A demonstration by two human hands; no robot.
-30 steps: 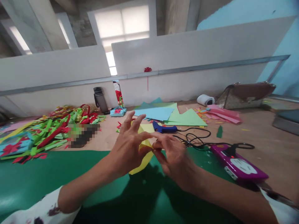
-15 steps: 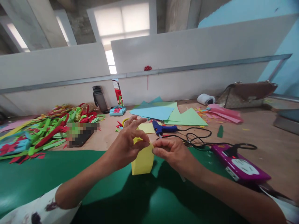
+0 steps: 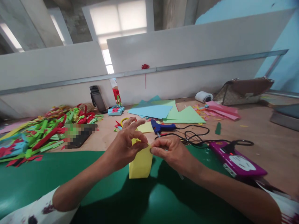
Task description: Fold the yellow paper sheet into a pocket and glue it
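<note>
A small yellow paper bag [image 3: 140, 163] stands upright on the green mat [image 3: 98, 186], between my hands. The thumb and forefinger of my left hand [image 3: 127, 141] pinch its top edge, while the other fingers are raised. My right hand [image 3: 171, 151] is closed in a pinch at the bag's upper right edge, its fingertips close to those of the left. Just beyond my hands lies a blue glue gun [image 3: 161, 127], its black cord trailing right. A yellow paper sheet [image 3: 146, 127] is beside the gun, and the yellow handle of a tool [image 3: 123, 121] shows behind my left fingers.
Cut green and red paper strips [image 3: 53, 130] are heaped at left by a black phone [image 3: 81, 137]. Blue and green sheets [image 3: 151, 111] lie at the back. A bottle [image 3: 97, 99] stands near the wall; a purple power strip [image 3: 238, 160] and a handbag [image 3: 240, 90] are at right.
The whole view has shifted slightly, so things sit a little further left. Both hands keep their pinch at the top of the yellow paper bag.
</note>
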